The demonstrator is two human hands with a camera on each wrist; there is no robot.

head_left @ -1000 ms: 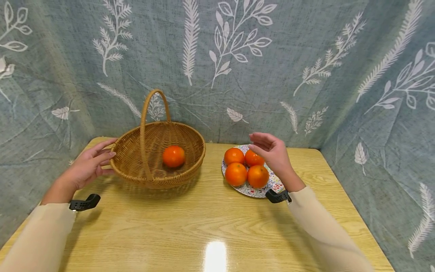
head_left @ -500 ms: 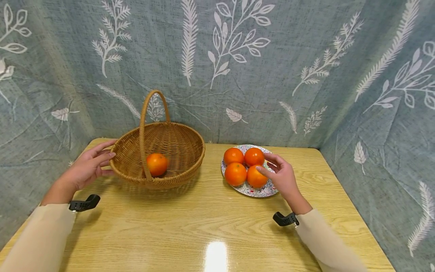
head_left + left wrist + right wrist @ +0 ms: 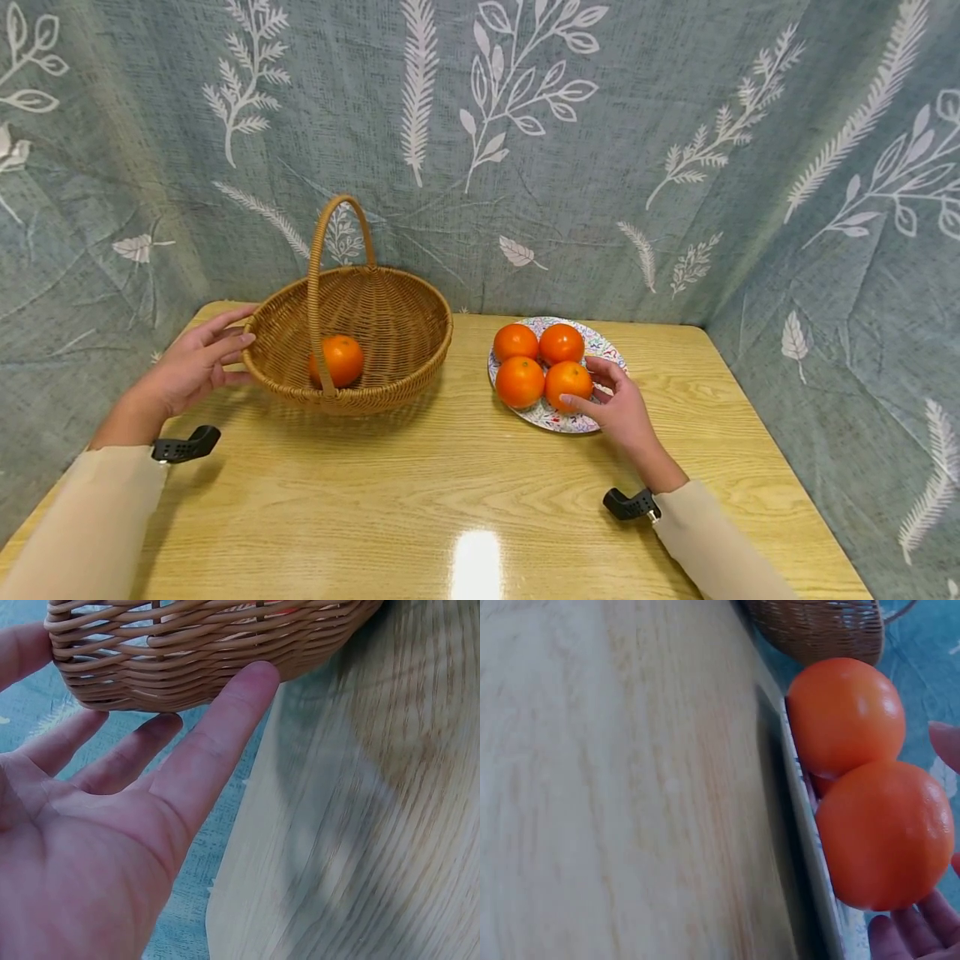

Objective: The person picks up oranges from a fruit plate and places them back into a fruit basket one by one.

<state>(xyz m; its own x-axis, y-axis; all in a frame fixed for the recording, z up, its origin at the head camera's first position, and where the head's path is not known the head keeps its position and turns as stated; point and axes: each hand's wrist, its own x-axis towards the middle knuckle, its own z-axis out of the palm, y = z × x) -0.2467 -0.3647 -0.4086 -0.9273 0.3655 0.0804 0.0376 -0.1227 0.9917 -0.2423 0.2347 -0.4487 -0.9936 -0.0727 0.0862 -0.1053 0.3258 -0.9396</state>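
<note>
My left hand (image 3: 197,362) is at the left side of a wicker basket (image 3: 405,379), fingers fairly straight. In the left wrist view its fingertips (image 3: 255,679) touch the woven wall from outside. Inside, one orange (image 3: 343,360) lies behind the base of the tall handle. My right hand (image 3: 621,408) reaches around the front-right orange (image 3: 567,382) on a patterned plate (image 3: 611,354). In the right wrist view fingers (image 3: 934,919) meet that orange's side, while another digit (image 3: 946,742) stands apart from it.
Other oranges (image 3: 516,343) sit close together on the plate, touching the front-right one. Both basket and plate stand near the back of the wooden table (image 3: 375,508). Grey-blue leaf-print cloth (image 3: 465,242) hangs behind and at the sides.
My right hand has lowered from above the plate to the front-right orange. The orange in the basket has rolled left and settled by the handle. My left hand stays put.
</note>
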